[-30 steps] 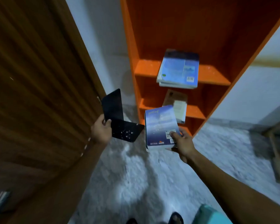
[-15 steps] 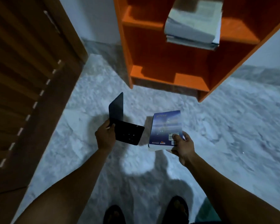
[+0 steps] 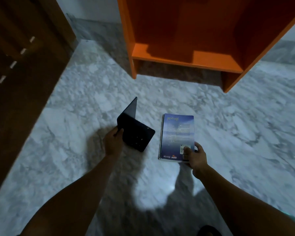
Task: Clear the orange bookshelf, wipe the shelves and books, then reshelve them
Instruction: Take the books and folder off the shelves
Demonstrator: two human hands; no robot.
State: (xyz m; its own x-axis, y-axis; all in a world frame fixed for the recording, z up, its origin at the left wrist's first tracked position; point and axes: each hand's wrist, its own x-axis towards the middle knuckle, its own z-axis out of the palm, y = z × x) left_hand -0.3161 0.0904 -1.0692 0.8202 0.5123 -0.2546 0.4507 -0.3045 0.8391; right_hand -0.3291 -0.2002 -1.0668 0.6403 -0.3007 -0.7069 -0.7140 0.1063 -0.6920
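Observation:
My right hand [image 3: 195, 156] grips the near right corner of a blue paperback book [image 3: 177, 133], thumb on its back cover; the book is low over the marble floor, flat. My left hand [image 3: 113, 142] holds a black L-shaped bookend [image 3: 134, 129] by its corner, one plate standing up, the other lying flat toward the book. The orange bookshelf [image 3: 186, 61] stands ahead at the top; only its bottom shelf shows, and nothing lies on it. Whether book or bookend touches the floor I cannot tell.
Grey-white marble floor [image 3: 228, 125] spreads all around. A dark brown wooden door [image 3: 15, 65] fills the left side. A white wall with a grey skirting runs behind the shelf. My shadow falls on the floor near my feet.
The view has tipped downward and both hands have lowered toward the floor with the book and bookend. The upper shelves with stacked books have left the view.

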